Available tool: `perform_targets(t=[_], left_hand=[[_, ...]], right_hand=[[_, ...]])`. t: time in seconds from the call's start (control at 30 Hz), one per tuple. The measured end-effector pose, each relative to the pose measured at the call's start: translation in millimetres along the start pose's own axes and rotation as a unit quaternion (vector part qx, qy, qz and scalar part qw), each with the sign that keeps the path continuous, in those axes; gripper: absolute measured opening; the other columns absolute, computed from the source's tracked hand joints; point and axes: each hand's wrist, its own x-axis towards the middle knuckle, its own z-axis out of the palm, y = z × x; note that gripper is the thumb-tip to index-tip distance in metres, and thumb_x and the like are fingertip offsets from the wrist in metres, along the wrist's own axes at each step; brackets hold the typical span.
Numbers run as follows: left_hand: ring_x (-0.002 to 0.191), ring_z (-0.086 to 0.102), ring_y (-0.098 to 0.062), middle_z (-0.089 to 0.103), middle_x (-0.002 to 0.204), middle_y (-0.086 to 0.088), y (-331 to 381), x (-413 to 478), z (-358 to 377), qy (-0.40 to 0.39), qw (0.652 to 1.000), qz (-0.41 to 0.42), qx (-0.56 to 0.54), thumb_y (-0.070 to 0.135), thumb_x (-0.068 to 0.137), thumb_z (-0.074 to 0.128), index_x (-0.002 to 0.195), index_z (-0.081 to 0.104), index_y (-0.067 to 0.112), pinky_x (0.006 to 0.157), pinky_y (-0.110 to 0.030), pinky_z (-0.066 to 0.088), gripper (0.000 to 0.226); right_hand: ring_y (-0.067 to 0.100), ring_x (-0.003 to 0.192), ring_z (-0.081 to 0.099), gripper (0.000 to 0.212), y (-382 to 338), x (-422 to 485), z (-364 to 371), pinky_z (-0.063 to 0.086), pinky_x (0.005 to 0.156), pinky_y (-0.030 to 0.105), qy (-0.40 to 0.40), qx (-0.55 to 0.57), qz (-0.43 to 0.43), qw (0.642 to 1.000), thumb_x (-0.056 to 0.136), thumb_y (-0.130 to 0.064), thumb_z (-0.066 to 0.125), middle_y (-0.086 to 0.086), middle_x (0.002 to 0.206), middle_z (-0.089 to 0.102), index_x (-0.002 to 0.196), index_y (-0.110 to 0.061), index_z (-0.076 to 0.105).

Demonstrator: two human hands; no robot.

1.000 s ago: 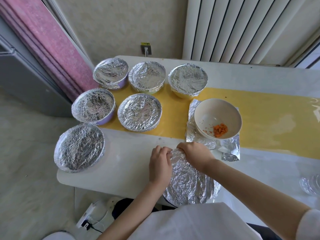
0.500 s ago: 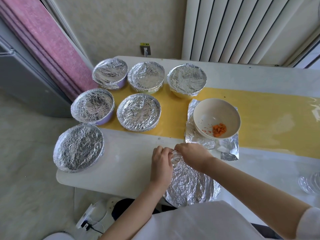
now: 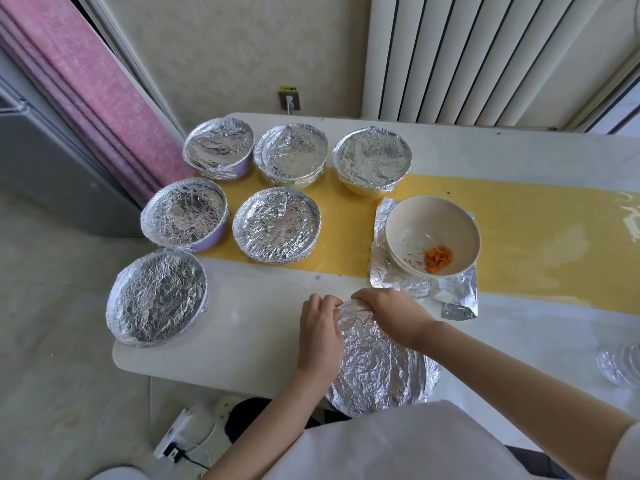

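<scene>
A bowl covered in crinkled foil (image 3: 379, 368) sits at the near edge of the white table (image 3: 242, 327), right in front of me. My left hand (image 3: 320, 332) curls over the foil's far left rim. My right hand (image 3: 389, 313) curls over the far rim beside it, fingers bent down onto the foil. Both hands hold the foil edge at the bowl's far side. An uncovered cream bowl (image 3: 433, 233) with a small heap of orange carrot bits (image 3: 438, 258) stands on a loose foil sheet (image 3: 415, 289) just beyond my right hand.
Several foil-covered bowls stand at the table's left: one near the left corner (image 3: 157, 299), two in the middle row (image 3: 183, 214) (image 3: 276, 230), three at the back (image 3: 218, 147) (image 3: 291, 154) (image 3: 373, 159). A yellow strip (image 3: 536, 237) runs across the table. Crumpled foil (image 3: 620, 367) lies at the right edge.
Both hands have shifted slightly along the foil's far rim, still pressing it down around the bowl. Nothing else has moved.
</scene>
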Motion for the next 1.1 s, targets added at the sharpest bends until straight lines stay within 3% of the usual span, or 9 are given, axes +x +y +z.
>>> perform_targets(t=[0.07, 0.27, 0.47, 0.53, 0.6, 0.67, 0.8, 1.0, 1.1], left_hand=[[0.085, 0.045, -0.021, 0.049, 0.092, -0.005, -0.3, -1.5, -0.1, -0.002, 1.000, 0.007, 0.014, -0.003, 0.090, 0.049, 0.098, 0.058, 0.010, 0.071, -0.032, 0.041, 0.018], [0.092, 0.045, -0.019, 0.050, 0.096, -0.003, -1.6, -1.8, 3.4, -0.009, 1.000, -0.005, -0.015, -0.006, 0.088, 0.051, 0.098, 0.059, 0.009, 0.078, -0.030, 0.040, 0.020], [0.092, 0.046, -0.020, 0.052, 0.095, -0.005, 0.4, -1.1, 1.1, -0.003, 1.000, -0.007, -0.016, -0.003, 0.090, 0.050, 0.097, 0.060, 0.006, 0.078, -0.029, 0.040, 0.015], [0.093, 0.046, -0.018, 0.053, 0.097, -0.006, 1.5, -2.0, -0.6, -0.003, 1.000, -0.004, -0.020, -0.005, 0.089, 0.052, 0.099, 0.059, 0.005, 0.080, -0.025, 0.040, 0.016], [0.091, 0.047, -0.011, 0.053, 0.101, -0.008, 4.5, -3.8, -3.9, -0.004, 0.999, -0.008, -0.047, -0.012, 0.084, 0.053, 0.104, 0.056, 0.004, 0.084, -0.009, 0.036, 0.026], [0.082, 0.046, -0.003, 0.050, 0.103, -0.009, 7.2, -5.1, -8.2, -0.010, 0.997, -0.026, -0.078, -0.017, 0.082, 0.052, 0.110, 0.051, 0.003, 0.078, 0.002, 0.032, 0.034], [0.078, 0.045, 0.002, 0.045, 0.100, -0.007, 7.0, -5.8, -8.6, -0.009, 0.995, -0.040, -0.089, -0.018, 0.082, 0.050, 0.108, 0.047, 0.003, 0.074, 0.001, 0.034, 0.033], [0.083, 0.041, -0.011, 0.045, 0.097, -0.006, 5.0, -5.5, -4.2, -0.008, 0.997, -0.029, -0.074, -0.016, 0.082, 0.052, 0.102, 0.047, 0.003, 0.073, -0.001, 0.034, 0.029], [0.087, 0.040, -0.013, 0.046, 0.097, -0.007, 5.1, -7.3, -4.5, -0.008, 0.998, -0.008, -0.054, -0.019, 0.079, 0.051, 0.100, 0.048, 0.002, 0.078, -0.006, 0.032, 0.030]], right_hand=[[0.025, 0.077, 0.061, 0.024, 2.2, -2.2, 1.2, 0.049, 0.069, 0.040, 0.014, 0.019, 0.009, 1.000, 0.096, -0.006, 0.042, 0.007, 0.089, 0.067, 0.107, -0.014, 0.061], [0.027, 0.066, 0.057, 0.025, 0.6, 1.1, 5.7, 0.045, 0.061, 0.038, 0.018, -0.004, 0.037, 0.999, 0.081, 0.006, 0.048, 0.008, 0.073, 0.063, 0.090, -0.013, 0.062], [0.023, 0.077, 0.061, 0.027, -0.7, 1.5, 0.3, 0.045, 0.063, 0.031, -0.001, -0.037, 0.010, 0.999, 0.089, 0.002, 0.044, 0.002, 0.088, 0.065, 0.103, -0.015, 0.059], [0.022, 0.083, 0.062, 0.031, -4.5, 3.8, -0.2, 0.040, 0.062, 0.026, -0.001, -0.034, -0.005, 0.999, 0.091, 0.000, 0.044, 0.001, 0.096, 0.067, 0.111, -0.016, 0.061], [0.022, 0.084, 0.062, 0.034, -6.3, 5.9, 0.2, 0.036, 0.062, 0.024, -0.004, -0.034, -0.007, 0.999, 0.088, 0.003, 0.045, 0.003, 0.099, 0.068, 0.111, -0.016, 0.062], [0.023, 0.083, 0.062, 0.037, -6.7, 7.6, 0.5, 0.036, 0.062, 0.025, -0.010, -0.037, -0.003, 0.999, 0.084, 0.006, 0.045, 0.004, 0.098, 0.069, 0.108, -0.016, 0.063], [0.025, 0.085, 0.061, 0.036, -9.3, 8.9, -1.7, 0.041, 0.064, 0.030, -0.028, -0.070, 0.003, 0.997, 0.084, 0.006, 0.042, 0.006, 0.102, 0.066, 0.110, -0.014, 0.058], [0.027, 0.090, 0.059, 0.039, -15.9, 9.9, 1.4, 0.038, 0.069, 0.030, -0.042, -0.062, -0.029, 0.997, 0.084, 0.008, 0.042, 0.007, 0.104, 0.063, 0.114, -0.011, 0.058], [0.027, 0.088, 0.062, 0.030, -11.2, 12.3, 4.4, 0.047, 0.075, 0.036, -0.034, -0.027, -0.036, 0.998, 0.089, 0.000, 0.046, 0.007, 0.099, 0.068, 0.110, -0.013, 0.062]])
